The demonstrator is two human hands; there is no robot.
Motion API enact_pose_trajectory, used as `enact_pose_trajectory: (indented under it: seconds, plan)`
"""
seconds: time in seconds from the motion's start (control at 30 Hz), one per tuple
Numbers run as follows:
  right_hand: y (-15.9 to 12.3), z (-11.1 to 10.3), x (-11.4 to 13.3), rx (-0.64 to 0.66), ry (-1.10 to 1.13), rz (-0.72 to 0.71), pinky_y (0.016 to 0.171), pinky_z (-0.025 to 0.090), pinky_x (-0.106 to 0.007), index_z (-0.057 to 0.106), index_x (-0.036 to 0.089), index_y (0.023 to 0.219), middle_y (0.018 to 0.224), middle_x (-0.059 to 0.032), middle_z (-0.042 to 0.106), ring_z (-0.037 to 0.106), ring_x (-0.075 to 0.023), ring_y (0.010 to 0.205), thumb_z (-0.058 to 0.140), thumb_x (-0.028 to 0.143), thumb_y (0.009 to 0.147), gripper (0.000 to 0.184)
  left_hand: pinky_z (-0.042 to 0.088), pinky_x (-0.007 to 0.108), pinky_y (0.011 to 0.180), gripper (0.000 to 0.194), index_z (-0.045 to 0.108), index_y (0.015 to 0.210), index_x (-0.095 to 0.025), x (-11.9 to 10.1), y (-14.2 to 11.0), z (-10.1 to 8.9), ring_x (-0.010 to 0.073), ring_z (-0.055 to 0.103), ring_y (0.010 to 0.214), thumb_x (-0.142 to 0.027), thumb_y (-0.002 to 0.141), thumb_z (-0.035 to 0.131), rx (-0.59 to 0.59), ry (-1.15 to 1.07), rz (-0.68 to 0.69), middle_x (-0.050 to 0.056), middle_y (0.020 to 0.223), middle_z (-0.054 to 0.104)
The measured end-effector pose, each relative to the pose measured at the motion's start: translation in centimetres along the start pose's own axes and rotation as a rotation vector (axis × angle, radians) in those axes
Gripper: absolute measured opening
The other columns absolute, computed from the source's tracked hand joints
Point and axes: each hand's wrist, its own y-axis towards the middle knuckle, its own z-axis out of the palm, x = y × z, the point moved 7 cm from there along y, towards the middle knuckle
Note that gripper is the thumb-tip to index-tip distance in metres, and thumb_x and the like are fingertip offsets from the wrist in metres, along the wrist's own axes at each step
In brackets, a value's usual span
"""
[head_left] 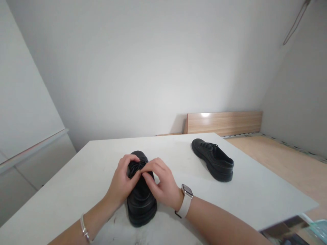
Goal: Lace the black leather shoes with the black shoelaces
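Both hands (122, 182) (165, 187) curled over black shoe (142, 208), fingertips (148, 166) at laces (135, 166), wrists apart.

Soft, muted light; slight glare on wooden board (224, 123).

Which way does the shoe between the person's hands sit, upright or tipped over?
Upright: the black lace-up shoe rests sole-down on the white table, with its laces facing up.
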Motion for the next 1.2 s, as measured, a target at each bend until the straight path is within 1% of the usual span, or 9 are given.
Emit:
enact_pose_trajectory:
  seconds: [0.07,0.2,0.43,0.53,0.7,0.8,0.93,1.1,1.2]
  plan:
    - [0.1,-0.5,-1.4,-0.032,0.011,0.095,0.092,0.049,-0.037,0.063,0.019,0.105,0.103,-0.0092,0.063,0.057,-0.0211,0.102,0.055,0.015,0.094,0.014,0.044,0.041,0.094,0.015,0.058,0.099,-0.021,0.4,-0.2,0.3,0.0251,0.058,0.102,-0.030,0.086,0.060,-0.016,-0.035,-0.028,0.005,0.102,0.060]
    - [0.1,0.0,-3.0,0.050,0.034,0.109,0.099,0.046,-0.041,0.063,0.020,0.113,0.111,-0.0091,0.062,0.055,-0.0227,0.110,0.064,0.010,0.088,0.027,0.044,0.037,0.096,0.013,0.061,0.099,-0.022,0.7,-0.6,0.8,0.0235,0.058,0.105,-0.029,0.089,0.060,-0.003,-0.164,-0.064,0.004,0.105,0.061]
    - [0.1,-0.3,-2.2,-0.008,-0.135,-0.033,0.087,0.050,-0.036,0.070,0.021,0.090,0.097,-0.0055,0.067,0.058,-0.0199,0.096,0.073,0.019,0.089,0.003,0.033,0.040,0.113,0.027,0.060,0.120,-0.026,-0.1,-1.6,2.1,0.0257,0.048,0.129,-0.035,0.100,0.043,0.206,-0.368,-0.006,0.006,0.132,0.054]
    - [0.1,-0.5,-2.1,-0.038,-0.164,-0.070,0.081,0.051,-0.034,0.069,0.020,0.091,0.094,-0.0054,0.069,0.059,-0.0189,0.090,0.067,0.021,0.094,0.003,0.031,0.040,0.116,0.027,0.061,0.121,-0.028,-0.2,-1.7,2.1,0.0243,0.048,0.129,-0.034,0.100,0.046,0.194,-0.325,-0.022,0.006,0.134,0.055]
    - [0.0,-1.0,-2.4,-0.081,-0.201,-0.044,0.077,0.050,-0.034,0.065,0.020,0.091,0.089,-0.0047,0.069,0.060,-0.0185,0.086,0.060,0.021,0.098,0.009,0.039,0.040,0.110,0.018,0.066,0.110,-0.028,-0.2,-1.4,1.8,0.0239,0.053,0.123,-0.030,0.098,0.053,0.120,-0.279,0.001,0.005,0.123,0.060]
    - [-0.3,-1.4,-1.0,-0.117,-0.189,-0.130,0.077,0.049,-0.035,0.061,0.020,0.092,0.088,-0.0048,0.068,0.061,-0.0186,0.085,0.060,0.018,0.098,0.006,0.041,0.041,0.107,0.014,0.068,0.104,-0.028,-0.2,-1.2,1.6,0.0247,0.055,0.120,-0.029,0.095,0.058,0.082,-0.219,0.022,0.006,0.120,0.061]
    - [-0.9,-2.4,0.8,-0.203,-0.045,-0.215,0.074,0.050,-0.031,0.057,0.021,0.100,0.088,-0.0052,0.064,0.060,-0.0180,0.087,0.055,0.021,0.101,0.002,0.040,0.041,0.106,0.011,0.070,0.098,-0.028,-0.7,-1.1,1.4,0.0245,0.055,0.118,-0.029,0.094,0.060,0.059,-0.115,0.055,0.005,0.119,0.060]
    - [-0.8,-2.5,-0.2,-0.183,0.044,-0.095,0.079,0.051,-0.035,0.059,0.021,0.108,0.094,-0.0078,0.062,0.060,-0.0194,0.090,0.039,0.029,0.106,0.022,0.041,0.037,0.102,0.011,0.066,0.094,-0.025,-1.5,-1.4,0.7,0.0234,0.054,0.115,-0.029,0.097,0.056,0.052,-0.157,0.075,0.006,0.118,0.057]
    - [-0.6,-1.8,-2.0,-0.102,0.011,0.034,0.088,0.050,-0.037,0.063,0.020,0.109,0.103,-0.0095,0.061,0.058,-0.0204,0.100,0.044,0.023,0.103,0.021,0.043,0.036,0.097,0.020,0.064,0.086,-0.024,-1.4,-1.7,0.5,0.0246,0.053,0.115,-0.034,0.099,0.053,0.093,-0.246,0.041,0.007,0.120,0.056]
